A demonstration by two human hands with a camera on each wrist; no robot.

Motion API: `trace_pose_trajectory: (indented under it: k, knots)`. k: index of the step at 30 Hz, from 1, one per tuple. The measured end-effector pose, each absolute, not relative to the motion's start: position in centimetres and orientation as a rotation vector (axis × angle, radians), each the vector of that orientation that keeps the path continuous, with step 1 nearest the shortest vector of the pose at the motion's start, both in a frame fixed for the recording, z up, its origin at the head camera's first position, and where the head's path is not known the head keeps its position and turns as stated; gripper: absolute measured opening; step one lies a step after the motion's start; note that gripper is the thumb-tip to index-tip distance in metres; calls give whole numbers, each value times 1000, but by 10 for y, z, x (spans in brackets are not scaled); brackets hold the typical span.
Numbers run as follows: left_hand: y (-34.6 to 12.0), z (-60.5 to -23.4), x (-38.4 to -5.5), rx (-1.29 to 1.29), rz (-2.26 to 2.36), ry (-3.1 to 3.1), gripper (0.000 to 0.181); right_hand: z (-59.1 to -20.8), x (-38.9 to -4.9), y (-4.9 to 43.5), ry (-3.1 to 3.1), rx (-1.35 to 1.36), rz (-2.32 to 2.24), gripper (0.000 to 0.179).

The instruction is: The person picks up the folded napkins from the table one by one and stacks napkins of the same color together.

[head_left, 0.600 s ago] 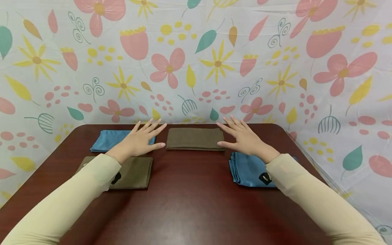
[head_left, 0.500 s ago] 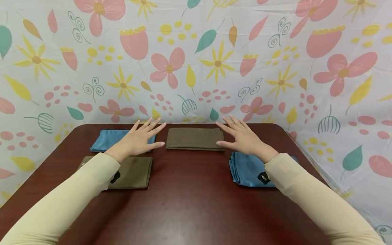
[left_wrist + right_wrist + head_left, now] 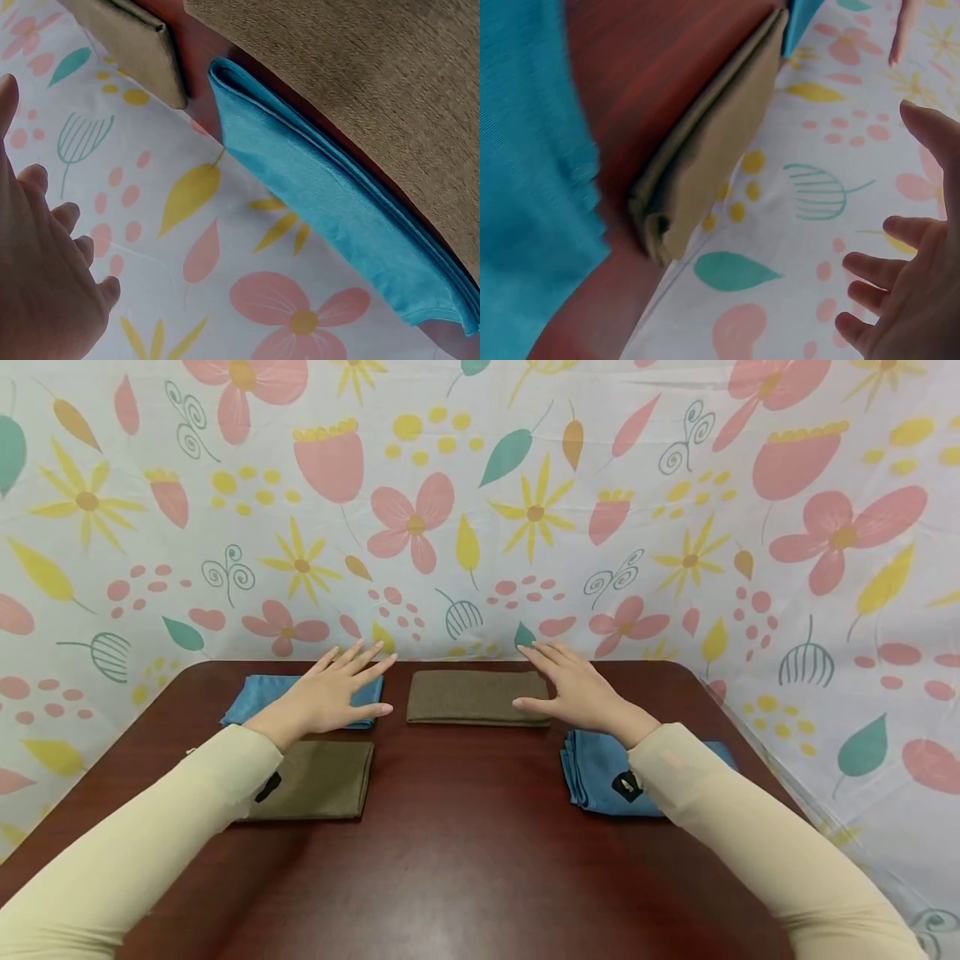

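My left hand (image 3: pixel 318 695), fingers spread and holding nothing, is over the back left of the table, overlapping a folded blue cloth (image 3: pixel 258 697) in the head view. In front of that lies a folded olive-brown cloth (image 3: pixel 326 781) with a black tag, partly covered by my left sleeve. Likewise spread and bare, my right hand (image 3: pixel 581 689) overlaps the right end of a folded brown cloth (image 3: pixel 472 697) at the back centre. Below my right wrist a second blue cloth (image 3: pixel 596 772) with a black tag lies folded, partly hidden by the sleeve. Both wrist views show the hands raised apart from the cloths.
The dark red-brown table (image 3: pixel 465 852) has rounded back corners. A white curtain (image 3: pixel 450 435) printed with flowers and leaves hangs right behind its back edge and along the right side.
Both hands have shifted slightly to the left, fingers still spread. The folded cloths lie where they were.
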State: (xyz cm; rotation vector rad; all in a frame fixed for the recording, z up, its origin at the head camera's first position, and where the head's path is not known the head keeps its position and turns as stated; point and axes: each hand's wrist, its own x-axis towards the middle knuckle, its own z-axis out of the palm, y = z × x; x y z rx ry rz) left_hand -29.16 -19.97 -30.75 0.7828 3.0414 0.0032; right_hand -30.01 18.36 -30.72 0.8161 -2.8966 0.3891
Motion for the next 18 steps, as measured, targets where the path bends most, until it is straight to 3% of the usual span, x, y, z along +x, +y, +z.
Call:
trace_pose_trajectory:
  k: [18]
  knots:
    - [-224,-315,-284,823,413,3156,99,-281,-304,145,-3048,782,953,88]
